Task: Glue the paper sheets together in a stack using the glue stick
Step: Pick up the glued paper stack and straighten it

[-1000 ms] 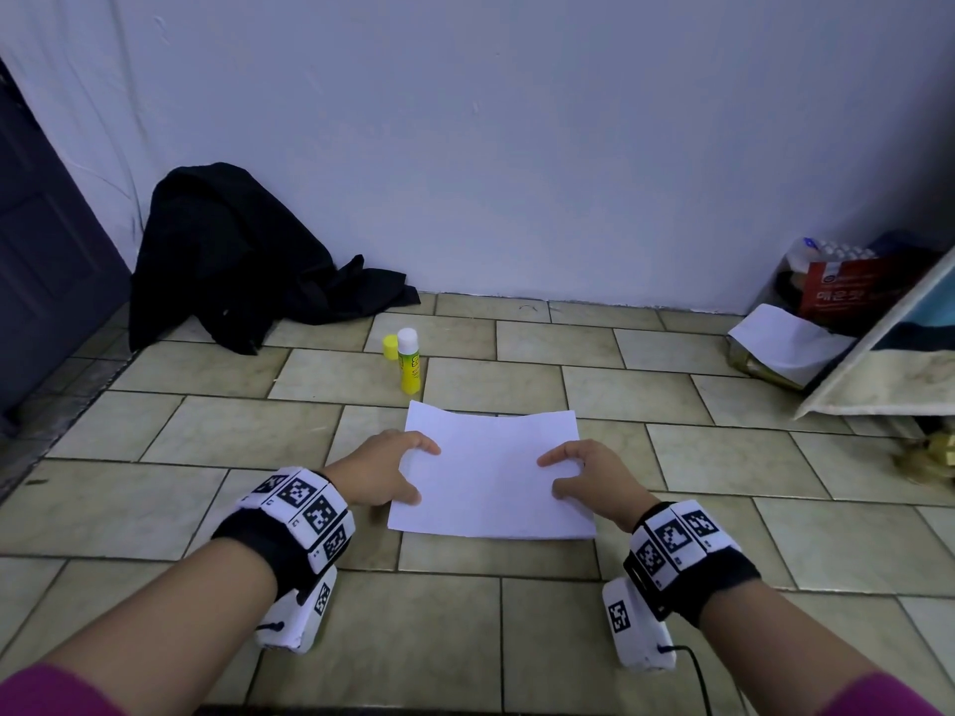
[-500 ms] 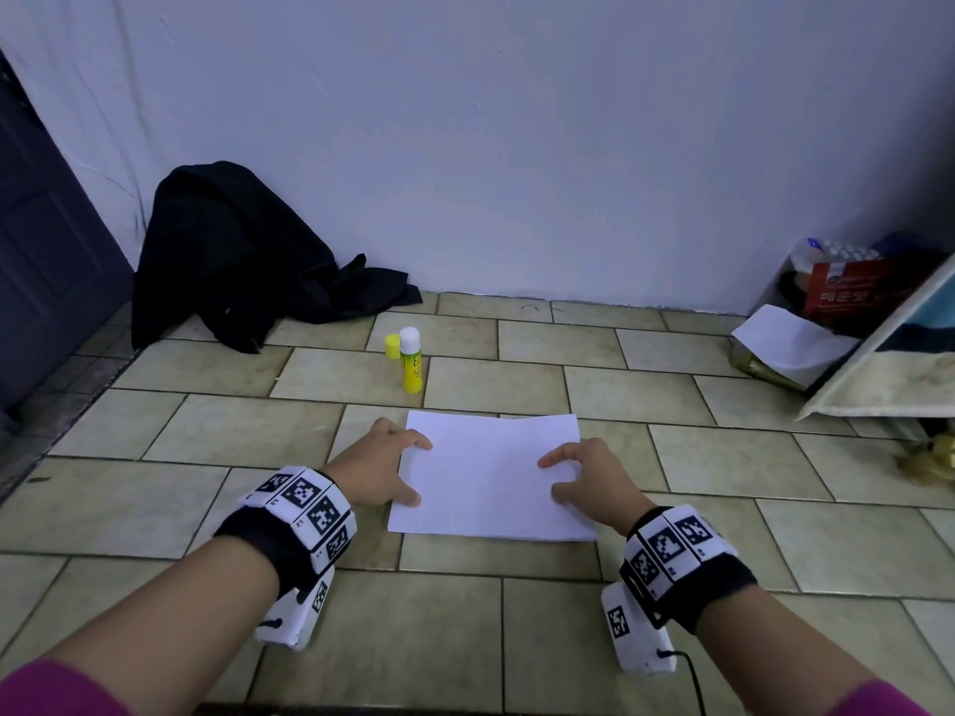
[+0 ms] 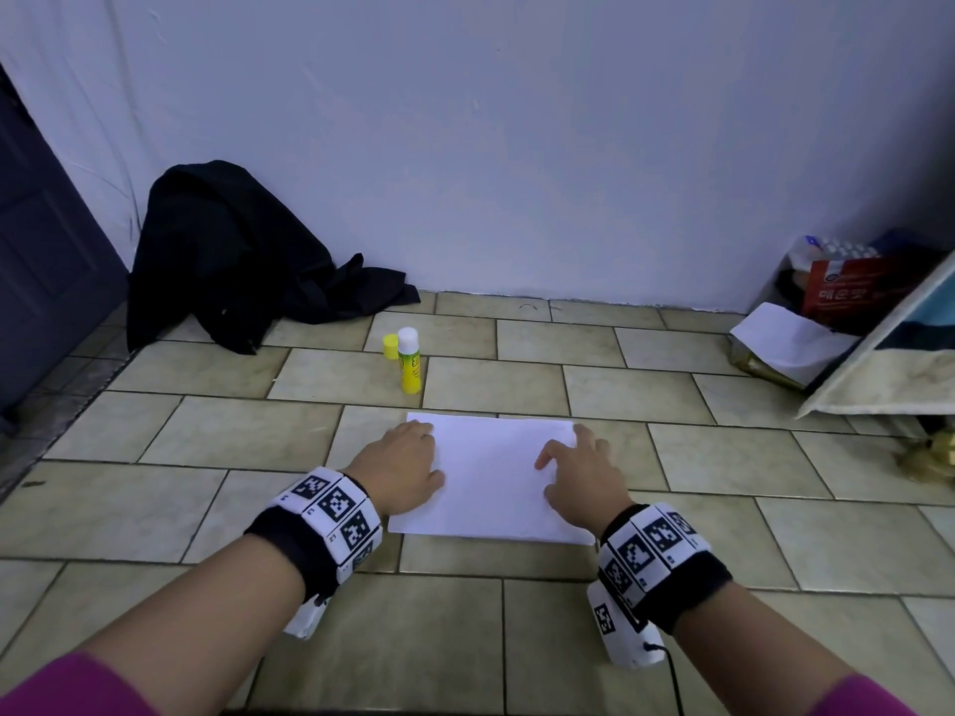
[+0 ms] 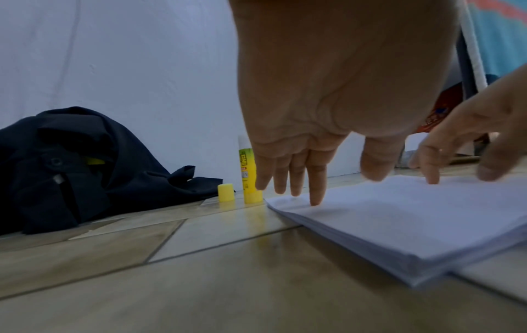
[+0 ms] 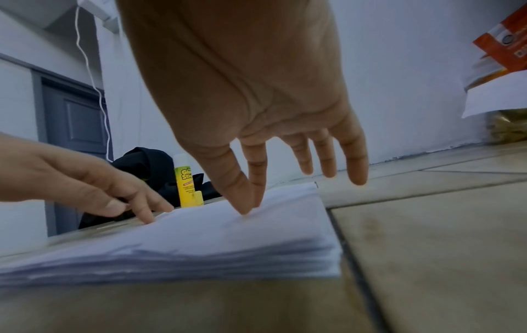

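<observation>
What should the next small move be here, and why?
Probably the right hand lifts off the paper stack to fetch the glue stick: it stands uncapped beyond the stack, cap beside it, while both hands only press the top sheet.

The floor is made of pale green-brown tiles with dark lines between them. The wall behind is plain and light, with a bluish look. A dark grey door stands at the left. A black cloth lies heaped on the floor against the wall. Bags and boxes sit in the right corner.
</observation>
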`<state>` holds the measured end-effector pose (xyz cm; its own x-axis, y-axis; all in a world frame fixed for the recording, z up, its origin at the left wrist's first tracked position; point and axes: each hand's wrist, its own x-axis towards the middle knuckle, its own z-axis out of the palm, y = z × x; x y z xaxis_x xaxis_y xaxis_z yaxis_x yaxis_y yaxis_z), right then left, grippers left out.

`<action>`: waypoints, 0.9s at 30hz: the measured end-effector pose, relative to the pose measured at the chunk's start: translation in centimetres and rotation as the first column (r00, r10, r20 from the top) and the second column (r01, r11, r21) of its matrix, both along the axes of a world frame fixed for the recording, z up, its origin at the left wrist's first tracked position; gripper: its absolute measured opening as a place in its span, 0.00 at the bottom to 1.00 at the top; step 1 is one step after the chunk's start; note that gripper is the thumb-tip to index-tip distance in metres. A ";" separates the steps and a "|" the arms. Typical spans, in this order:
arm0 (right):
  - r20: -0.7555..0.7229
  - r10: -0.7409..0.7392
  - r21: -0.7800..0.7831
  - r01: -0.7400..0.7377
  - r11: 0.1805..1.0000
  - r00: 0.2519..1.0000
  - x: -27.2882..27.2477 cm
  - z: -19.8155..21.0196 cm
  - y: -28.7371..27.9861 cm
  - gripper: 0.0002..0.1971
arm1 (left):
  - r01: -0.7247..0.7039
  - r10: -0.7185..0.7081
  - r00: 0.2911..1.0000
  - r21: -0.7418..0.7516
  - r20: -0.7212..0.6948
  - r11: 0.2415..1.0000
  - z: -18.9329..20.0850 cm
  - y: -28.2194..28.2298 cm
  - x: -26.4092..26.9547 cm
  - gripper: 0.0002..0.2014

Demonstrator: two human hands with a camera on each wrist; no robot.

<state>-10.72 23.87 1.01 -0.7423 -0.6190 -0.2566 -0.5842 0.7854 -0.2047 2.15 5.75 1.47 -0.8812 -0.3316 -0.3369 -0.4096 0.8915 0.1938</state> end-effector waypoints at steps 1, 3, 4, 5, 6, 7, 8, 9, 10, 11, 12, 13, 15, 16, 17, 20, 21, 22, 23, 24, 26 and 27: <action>0.001 0.019 0.006 -0.019 1.000 1.000 0.1 -0.1 -0.2 0.15 | -0.008 0.008 1.000 -0.001 0.009 1.000 0.0 0.2 -0.2 0.31; 0.041 0.048 0.012 -0.048 0.999 0.998 0.1 -0.7 -0.7 0.19 | -0.026 0.026 0.999 0.006 0.034 1.000 -0.1 0.7 -0.6 0.36; 0.074 0.048 0.021 -0.049 0.999 0.996 0.2 -1.0 -0.9 0.24 | -0.038 0.037 0.998 0.022 0.044 0.999 -0.1 0.8 -0.8 0.37; 0.112 0.044 0.030 -0.047 0.998 0.993 0.3 -1.4 -1.0 0.30 | -0.051 0.048 0.998 0.046 0.051 0.998 -0.1 1.0 -0.9 0.38; 0.145 0.042 0.036 -0.047 0.998 0.988 0.4 -1.6 -1.1 0.34 | -0.063 0.059 0.997 0.072 0.052 0.995 -0.1 1.1 -1.0 0.38; 0.173 0.039 0.048 -0.048 0.998 0.984 0.5 -1.6 -1.1 0.37 | -0.072 0.068 0.997 0.100 0.049 0.992 -0.2 1.2 -1.1 0.38; 0.191 0.040 0.070 -0.054 0.996 0.981 0.5 -1.6 -1.1 0.39 | -0.074 0.069 0.996 0.127 0.050 0.989 -0.2 1.3 -1.1 0.38; 0.199 0.046 0.108 -0.069 0.992 0.979 0.5 -1.5 -1.1 0.40 | -0.065 0.056 0.997 0.144 0.061 0.987 -0.4 1.3 -1.1 0.39; 0.205 0.056 0.156 -0.089 0.984 0.977 0.5 -1.4 -1.2 0.39 | -0.046 0.034 0.996 0.145 0.088 0.988 -0.5 1.4 -1.0 0.39; 0.212 0.067 0.198 -0.110 0.974 0.975 0.5 -1.2 -1.2 0.39 | -0.025 0.008 0.992 0.133 0.123 0.991 -0.7 1.3 -1.0 0.39; 0.222 0.072 0.227 -0.124 0.966 0.972 0.5 -1.2 -1.3 0.38 | -0.007 -0.012 0.988 0.123 0.154 0.992 -0.8 1.3 -1.0 0.38; 0.233 0.073 0.248 -0.132 0.960 0.970 0.6 -1.1 -1.4 0.38 | 0.000 -0.021 0.984 0.120 0.175 0.993 -0.9 1.3 -1.0 0.37; 0.244 0.068 0.273 -0.135 0.952 0.967 0.8 -1.0 -1.5 0.38 | 0.005 -0.028 0.980 0.116 0.196 0.993 -1.1 1.3 -1.1 0.38; 0.244 0.065 0.281 -0.135 0.950 0.968 0.9 -1.0 -1.6 0.37 | 0.012 -0.034 0.978 0.110 0.204 0.994 -1.2 1.3 -1.2 0.39; 0.243 0.063 0.288 -0.134 0.948 0.968 0.9 -0.9 -1.6 0.37 | 0.022 -0.043 0.977 0.103 0.211 0.994 -1.3 1.3 -1.2 0.41; 0.211 0.070 0.336 -0.139 0.931 0.975 0.9 -0.8 -1.6 0.37 | 0.061 -0.074 0.970 0.062 0.233 0.996 -1.4 1.5 -1.2 0.43; 0.196 0.070 0.357 -0.138 0.924 0.978 0.9 -0.7 -1.7 0.37 | 0.066 -0.076 0.967 0.048 0.243 0.997 -1.3 1.5 -1.3 0.43; 0.180 0.069 0.374 -0.133 0.918 0.981 1.0 -0.6 -1.9 0.37 | 0.068 -0.075 0.965 0.039 0.251 0.997 -1.2 1.6 -1.3 0.43; 0.166 0.067 0.385 -0.127 0.914 0.984 1.1 -0.4 -2.1 0.37 | 0.069 -0.074 0.963 0.032 0.259 0.997 -1.1 1.7 -1.4 0.43; 0.153 0.069 0.384 -0.123 0.915 0.986 1.3 -0.2 -2.3 0.36 | 0.071 -0.075 0.961 0.025 0.266 0.997 -1.0 1.8 -1.5 0.43; 0.141 0.119 0.328 -0.160 0.931 0.983 1.7 0.4 -3.0 0.36 | 0.075 -0.076 0.959 0.013 0.272 0.997 -1.0 1.8 -1.6 0.43; 0.153 0.174 0.275 -0.211 0.938 0.973 1.9 0.6 -3.4 0.37 | 0.078 -0.077 0.959 0.008 0.274 0.997 -0.9 1.8 -1.6 0.43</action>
<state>-8.79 20.43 1.59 -0.5669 -0.6327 -0.5276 -0.7144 0.6965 -0.0676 0.56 7.57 0.52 -0.7783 -0.2675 -0.5681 -0.3765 0.9229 0.0812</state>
